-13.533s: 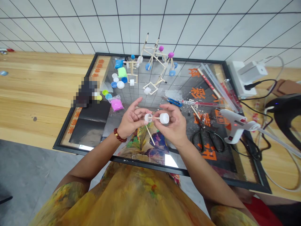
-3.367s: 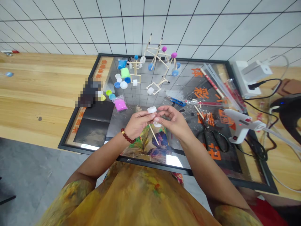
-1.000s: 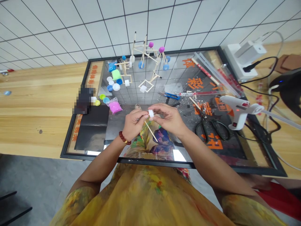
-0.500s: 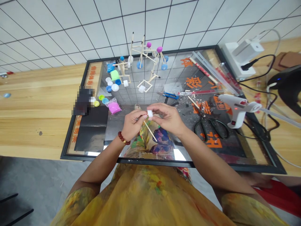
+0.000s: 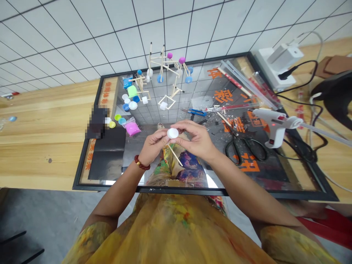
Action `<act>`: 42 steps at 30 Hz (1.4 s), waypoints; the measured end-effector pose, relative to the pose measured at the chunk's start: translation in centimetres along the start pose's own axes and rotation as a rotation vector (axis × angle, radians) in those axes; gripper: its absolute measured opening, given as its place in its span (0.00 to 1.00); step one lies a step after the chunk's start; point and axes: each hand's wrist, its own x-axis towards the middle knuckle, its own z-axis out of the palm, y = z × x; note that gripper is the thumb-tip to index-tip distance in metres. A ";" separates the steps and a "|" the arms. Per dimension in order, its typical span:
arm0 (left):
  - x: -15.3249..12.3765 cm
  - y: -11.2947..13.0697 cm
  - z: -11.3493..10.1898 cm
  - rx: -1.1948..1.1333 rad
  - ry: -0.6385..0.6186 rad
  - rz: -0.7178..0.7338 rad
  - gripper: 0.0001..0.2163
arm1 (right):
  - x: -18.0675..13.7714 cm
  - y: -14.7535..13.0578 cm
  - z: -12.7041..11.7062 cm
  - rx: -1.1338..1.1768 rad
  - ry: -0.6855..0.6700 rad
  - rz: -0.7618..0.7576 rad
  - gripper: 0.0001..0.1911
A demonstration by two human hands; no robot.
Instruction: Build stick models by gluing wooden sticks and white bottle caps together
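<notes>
A round white bottle cap is pinched between the fingertips of both hands, its round face turned up toward me. My left hand is closed at the cap's left side, a beaded bracelet on its wrist. From the other side, the thumb and fingers of my right hand grip the cap. A thin wooden stick slants down to the right from under my left fingertips; whether those fingers hold it too, I cannot tell. Beyond the hands stands a model of wooden sticks with coloured caps and pink balls.
Scissors and a white glue gun lie to the right, with cables beside a power strip. Blue snips lie ahead. Loose caps and a pink clay packet are at left on the glass-topped board.
The white cap has turned in my fingers, from showing its side to showing its round face. Both hands stay close together. The view has shifted slightly.
</notes>
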 end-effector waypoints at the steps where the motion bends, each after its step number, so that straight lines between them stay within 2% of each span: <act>1: 0.0 0.1 0.0 0.019 -0.013 0.016 0.10 | 0.0 -0.1 0.0 -0.013 0.002 -0.007 0.16; 6: -0.1 0.2 0.0 0.106 -0.010 0.079 0.09 | -0.1 0.0 0.0 -0.020 -0.003 -0.005 0.15; 11: -0.3 -0.1 0.2 0.080 0.069 -0.008 0.12 | 0.1 0.4 0.1 0.076 0.032 0.107 0.22; 13: -0.3 -0.1 0.2 -0.003 0.096 -0.072 0.13 | -0.2 -0.1 -0.4 0.090 0.072 0.152 0.21; 15: -0.3 0.3 0.3 -0.170 0.130 -0.159 0.14 | -1.2 -1.2 -1.6 0.009 0.068 0.163 0.17; 18: -0.1 1.1 0.3 -0.453 0.179 -0.304 0.15 | -4.0 -3.4 -3.9 -0.180 -0.049 0.114 0.11; 20: 0.0 1.5 0.2 -0.561 0.165 -0.388 0.14 | -5.9 -4.3 -5.0 -0.236 -0.085 0.101 0.06; 22: -0.1 1.8 0.4 -0.603 0.103 -0.446 0.14 | -6.9 -4.5 -5.3 -0.259 -0.059 0.100 0.04; 25: -0.4 1.9 0.9 -0.591 -0.015 -0.473 0.15 | -6.3 -3.4 -3.9 -0.236 0.072 0.144 0.04; 28: -0.7 1.8 1.4 -0.549 -0.070 -0.466 0.17 | -4.1 -1.5 -1.7 -0.003 0.215 0.250 0.11; 32: -0.7 1.5 1.6 -0.522 -0.062 -0.462 0.19 | -1.9 0.1 0.5 0.259 0.231 0.348 0.16; 37: -0.5 1.2 1.4 -0.498 -0.040 -0.422 0.21 | -1.8 0.6 1.4 0.331 0.231 0.397 0.16; 42: -0.3 0.6 1.2 -0.429 -0.044 -0.399 0.22 | -1.8 1.2 1.8 0.394 0.287 0.416 0.16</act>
